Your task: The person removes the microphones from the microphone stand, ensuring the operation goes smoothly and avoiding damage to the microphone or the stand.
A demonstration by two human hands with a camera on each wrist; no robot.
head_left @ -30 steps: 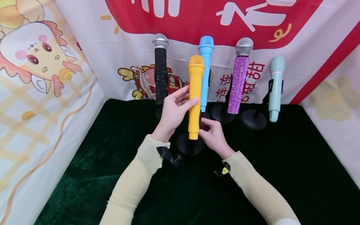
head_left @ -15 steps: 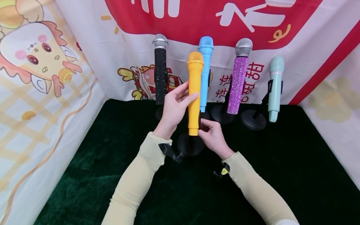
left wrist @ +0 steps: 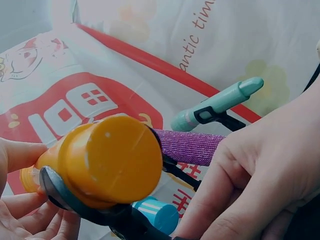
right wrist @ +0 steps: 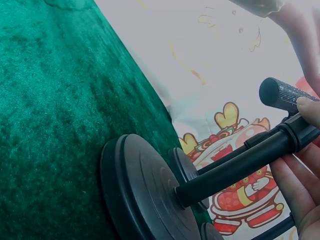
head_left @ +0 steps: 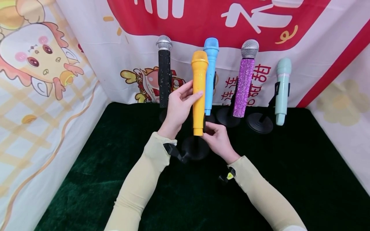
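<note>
A yellow microphone stands nearly upright above a black round-based stand. My left hand pinches its middle from the left, thumb across the front. In the left wrist view, the black clip curves round the lower body of the yellow microphone, whose blunt end faces the camera. My right hand grips the top of the stand beside the microphone's lower end. The right wrist view has the thumb and fingers round the joint above the stand's pole.
Behind stand a black glitter microphone, a blue one, a purple glitter one and, at right, a mint one, each on a black stand. Dark green cloth covers the table; printed curtains enclose it.
The yellow microphone has slid upward a little, its lower end rising relative to the stand's base. My left hand has gone up slightly with it; the right hand has hardly moved.
</note>
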